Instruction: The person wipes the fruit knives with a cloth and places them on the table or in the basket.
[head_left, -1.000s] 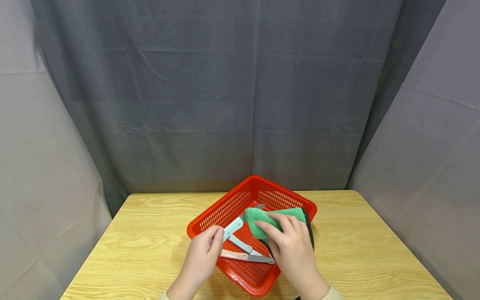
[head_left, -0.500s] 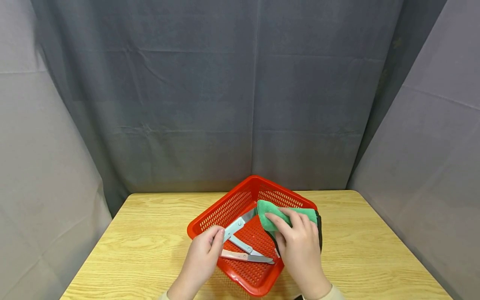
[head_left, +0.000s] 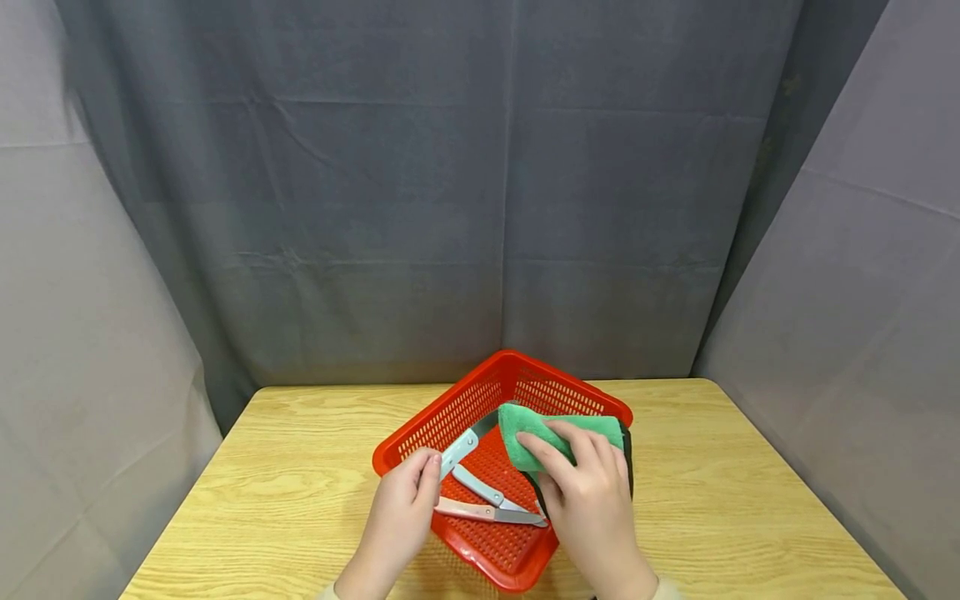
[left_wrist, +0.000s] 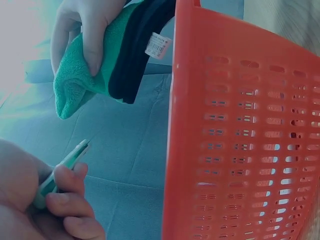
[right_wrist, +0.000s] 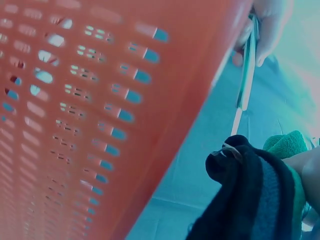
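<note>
A knife with a light blue handle [head_left: 459, 451] is held over the basket by my left hand [head_left: 397, 508], its metal blade [head_left: 486, 423] pointing up and right. My right hand [head_left: 595, 500] grips a folded green cloth [head_left: 525, 435] with a dark border [right_wrist: 235, 175]. In the head view the cloth covers the blade's tip. In the left wrist view a white label [left_wrist: 158, 45] shows on the cloth. Inside the red basket [head_left: 431, 415] lie another light blue-handled knife [head_left: 477, 485] and a pink-handled knife [head_left: 468, 508], their blades close together.
The slotted basket stands turned at an angle on a light wood table [head_left: 300, 483]. A grey curtain [head_left: 390, 208] hangs behind the table, with paler cloth [head_left: 840, 350] at both sides.
The cloth moved right, baring more of the blade, then came back left over its tip. My left hand and its knife shifted slightly left.
</note>
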